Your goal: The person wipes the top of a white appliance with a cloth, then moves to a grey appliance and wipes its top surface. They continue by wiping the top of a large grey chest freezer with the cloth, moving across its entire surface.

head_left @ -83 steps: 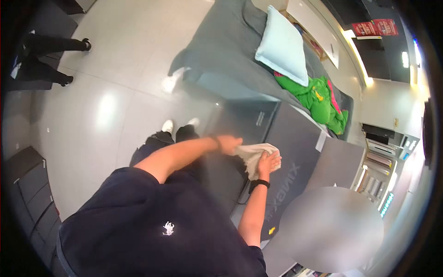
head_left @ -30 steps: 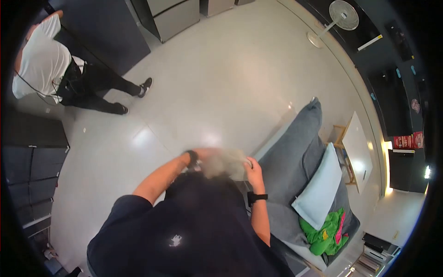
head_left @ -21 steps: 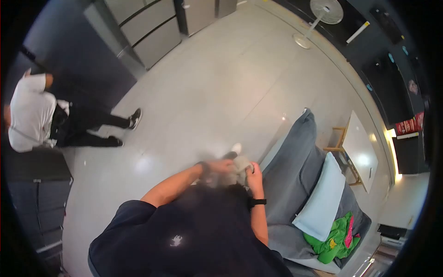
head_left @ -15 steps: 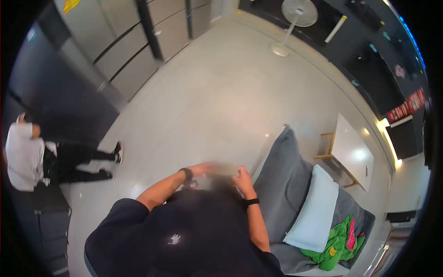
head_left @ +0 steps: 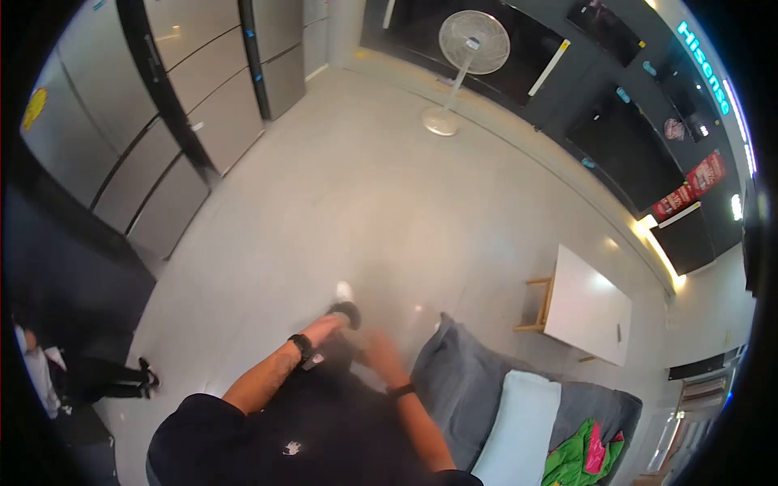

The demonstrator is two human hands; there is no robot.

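Note:
My left hand (head_left: 322, 328), with a dark watch on its wrist, is low in front of my body beside my dark trouser leg (head_left: 348, 313). A white shoe (head_left: 344, 292) shows just past that leg. My right hand (head_left: 382, 355), a black band at its wrist, hangs between my body and the grey sofa (head_left: 454, 364). Motion smears its fingers. The two hands are apart, and no held object shows in either.
A light blue pillow (head_left: 519, 421) and a green and pink cloth (head_left: 577, 458) lie on the sofa. Beyond stand a white table (head_left: 587, 300) and a fan (head_left: 474, 44). Refrigerators (head_left: 203, 73) line the left; a person (head_left: 97, 377) stands at the left edge.
The view has shifted, with the fan, table and sofa now further left and lower. My hands have moved from close together to apart, and a white shoe has come into view.

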